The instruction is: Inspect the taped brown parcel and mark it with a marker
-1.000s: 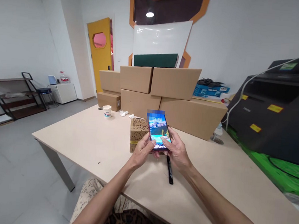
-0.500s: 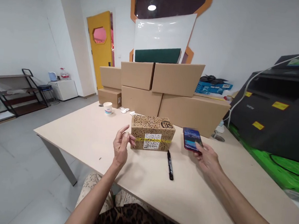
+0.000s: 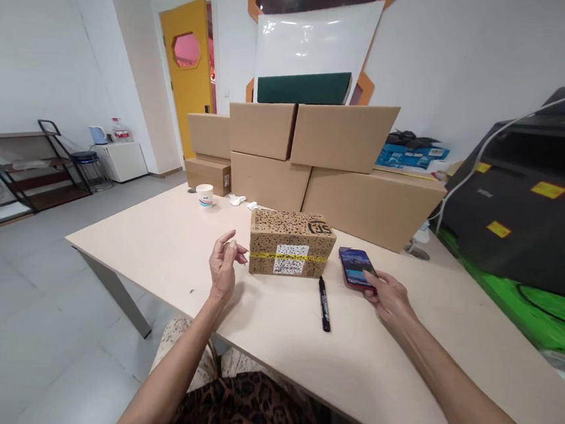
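My right hand (image 3: pixel 390 295) grips a smartphone (image 3: pixel 357 266) in a red case, its lit screen facing up and the thumb lying over its lower edge. My left hand (image 3: pixel 223 263) is raised just left of the small cardboard box (image 3: pixel 267 242), fingers loosely bent and apart, holding nothing. That box is speckled with black marks and has a yellow band across its front, running over a white label (image 3: pixel 291 259). In front of the box's right corner lies a black marker pen (image 3: pixel 324 305), between the box and my right arm.
Large cardboard boxes (image 3: pixel 345 138) are stacked along the back of the table (image 3: pixel 160 254), a dark green box (image 3: pixel 303 88) on top. A paper cup (image 3: pixel 205 196) and crumpled tissues (image 3: pixel 237 200) sit at the back left. A big black machine (image 3: pixel 526 187) stands at the right.
My left hand has drawn slightly left, away from the speckled box. The phone in my right hand has shifted a little left. The whole view has tilted slightly.
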Available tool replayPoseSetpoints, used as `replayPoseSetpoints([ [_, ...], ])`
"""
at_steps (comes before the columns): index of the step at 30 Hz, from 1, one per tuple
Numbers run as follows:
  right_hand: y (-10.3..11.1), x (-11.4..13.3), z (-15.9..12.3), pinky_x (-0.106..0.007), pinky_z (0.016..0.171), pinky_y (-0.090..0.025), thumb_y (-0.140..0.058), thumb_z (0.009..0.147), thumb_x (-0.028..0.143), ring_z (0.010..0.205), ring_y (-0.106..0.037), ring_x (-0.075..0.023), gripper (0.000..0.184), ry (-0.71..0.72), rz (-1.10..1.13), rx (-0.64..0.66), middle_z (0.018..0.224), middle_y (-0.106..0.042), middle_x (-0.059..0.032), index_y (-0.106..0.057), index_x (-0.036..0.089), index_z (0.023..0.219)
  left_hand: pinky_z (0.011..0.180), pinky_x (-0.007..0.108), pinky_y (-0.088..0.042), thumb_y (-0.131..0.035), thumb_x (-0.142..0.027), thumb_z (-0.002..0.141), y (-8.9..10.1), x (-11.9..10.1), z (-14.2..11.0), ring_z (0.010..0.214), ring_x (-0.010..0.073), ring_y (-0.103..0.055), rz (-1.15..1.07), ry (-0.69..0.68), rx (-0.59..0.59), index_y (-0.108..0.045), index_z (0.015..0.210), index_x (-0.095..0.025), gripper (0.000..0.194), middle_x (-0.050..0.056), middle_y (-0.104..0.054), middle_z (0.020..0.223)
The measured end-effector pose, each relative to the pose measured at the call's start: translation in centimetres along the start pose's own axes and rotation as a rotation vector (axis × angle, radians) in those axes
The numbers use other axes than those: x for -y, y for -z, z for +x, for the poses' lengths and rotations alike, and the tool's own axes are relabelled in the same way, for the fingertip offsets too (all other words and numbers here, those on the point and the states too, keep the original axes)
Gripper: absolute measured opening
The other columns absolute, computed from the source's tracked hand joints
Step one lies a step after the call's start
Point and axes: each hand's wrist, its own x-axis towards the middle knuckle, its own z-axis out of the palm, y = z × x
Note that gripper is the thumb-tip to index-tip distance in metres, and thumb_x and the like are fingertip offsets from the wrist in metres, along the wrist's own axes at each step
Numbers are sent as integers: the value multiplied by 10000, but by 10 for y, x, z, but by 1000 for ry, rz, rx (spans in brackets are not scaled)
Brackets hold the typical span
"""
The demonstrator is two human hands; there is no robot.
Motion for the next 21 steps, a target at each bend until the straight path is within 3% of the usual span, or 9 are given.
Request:
replayPoseSetpoints([
  [6,16,10,2,-146,281,-262,-924,687,98,336,-418,-62,376,-59,-123,83,514,-584,4,-579,182,810,598,248,-495,-774,-555,841,2,4,3,565,97,-588,31,24,4,-645,1219,-148,571,6,-706,776],
  [21,26,24,-2,-170,278,-299,-795,875,176,292,-416,-94,191,-101,-405,152,417,-547,19,-605,164,870,641,263,-534,-721,-538,865,12,18,13,748,130,-651,259,186,87,-608,1324,-186,589,97,-656,1148],
])
